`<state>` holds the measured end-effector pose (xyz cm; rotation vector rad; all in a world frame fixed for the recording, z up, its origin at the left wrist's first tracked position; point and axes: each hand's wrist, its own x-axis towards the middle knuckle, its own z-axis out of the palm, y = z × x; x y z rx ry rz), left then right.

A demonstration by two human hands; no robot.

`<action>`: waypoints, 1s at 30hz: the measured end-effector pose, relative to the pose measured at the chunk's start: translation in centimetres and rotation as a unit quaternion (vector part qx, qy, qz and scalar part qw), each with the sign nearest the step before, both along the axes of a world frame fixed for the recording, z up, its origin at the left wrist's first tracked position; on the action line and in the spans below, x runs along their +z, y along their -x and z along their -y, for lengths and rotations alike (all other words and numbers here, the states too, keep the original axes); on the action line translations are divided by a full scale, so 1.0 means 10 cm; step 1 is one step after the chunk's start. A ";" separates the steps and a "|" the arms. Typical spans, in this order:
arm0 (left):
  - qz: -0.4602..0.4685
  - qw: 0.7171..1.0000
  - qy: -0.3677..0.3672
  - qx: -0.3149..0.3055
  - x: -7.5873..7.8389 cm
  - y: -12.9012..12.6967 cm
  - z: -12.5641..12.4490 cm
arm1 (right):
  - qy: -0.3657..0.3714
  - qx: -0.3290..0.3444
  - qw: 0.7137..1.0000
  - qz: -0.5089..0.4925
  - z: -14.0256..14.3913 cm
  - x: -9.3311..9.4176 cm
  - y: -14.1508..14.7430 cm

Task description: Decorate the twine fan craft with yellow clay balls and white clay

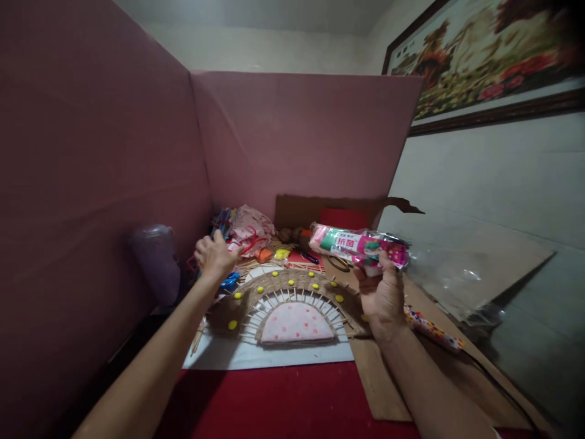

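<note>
My right hand (382, 292) holds up a clear plastic packet (359, 245) with pink, green and white printing, lying sideways above the table's right side. My left hand (214, 255) reaches forward at the left with its fingers curled over a pile of pink fabric and coloured bits (249, 230); what it grips, if anything, is hidden. Between the hands lies a half-round woven fan-shaped craft (292, 305) of jute and sticks, with yellow dots and a pink dotted centre, on a white sheet (237, 353).
Pink board walls (297, 134) enclose the left and back. A purple cup (158, 259) stands at the left wall. Brown cardboard (379, 384) and a dotted strip (434, 330) lie to the right, on a red cloth (274, 402). Clear plastic wrap (457, 280) lies at the right.
</note>
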<state>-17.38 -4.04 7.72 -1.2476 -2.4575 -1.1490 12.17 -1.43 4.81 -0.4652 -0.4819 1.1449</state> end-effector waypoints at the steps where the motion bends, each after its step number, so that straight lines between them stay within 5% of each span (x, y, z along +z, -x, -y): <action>1: -0.035 0.998 0.041 0.040 -0.04 0.15 -0.02 | -0.009 -0.007 1.000 -0.006 -0.01 0.02 -0.03; 5: 0.004 0.981 0.183 0.063 -0.25 0.52 -0.10 | -0.024 -0.022 0.999 -0.029 -0.05 0.07 -0.11; 10: 0.045 0.982 0.178 0.045 -0.33 0.67 -0.18 | -0.020 -0.021 0.999 -0.036 -0.07 0.05 -0.12; 13: 0.033 0.984 0.166 0.053 -0.17 0.71 -0.21 | -0.022 -0.024 0.999 -0.021 -0.07 0.04 -0.12; 23: -0.064 0.983 0.153 0.078 0.75 0.78 -0.34 | -0.012 -0.010 1.000 -0.001 -0.02 0.04 -0.07; 30: -0.078 0.983 0.153 0.069 0.99 0.68 -0.28 | -0.017 -0.006 1.000 -0.005 -0.02 0.03 -0.06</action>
